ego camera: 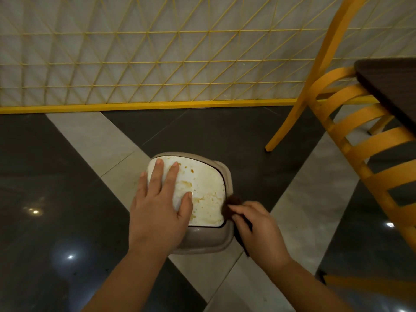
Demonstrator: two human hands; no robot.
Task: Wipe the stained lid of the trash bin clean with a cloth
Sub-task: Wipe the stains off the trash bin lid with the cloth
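While the trash bin (203, 240) stood on the floor (56, 176) where a pale diagonal tile band crossed dark glossy tiles, its white lid (202, 188) faced straight up at the camera. That lid was a rounded square with no clearly longer side; one corner pointed away toward the yellow lattice fence (135, 64) and the near edge ran slightly askew to the view. Brownish-orange stains were spread over the lid, thickest across the middle and down toward the near edge, with a few small spots near the far edge.

On the left part of the lid lay the left hand (157, 203), palm down, its grip spread flat: fingers reached toward the far corner, the thumb pointed across the stained middle. At the right edge of the lid, the right hand (256, 228) had its grip pinched around a dark brown cloth (231, 204). One bunched end of the cloth touched the bin's taupe rim just beside the lid, and a darker strip of it trailed down under the wrist.

Right of the bin, and well apart from it, stood a yellow wooden chair (351, 131) tucked against a dark tabletop (389, 84).
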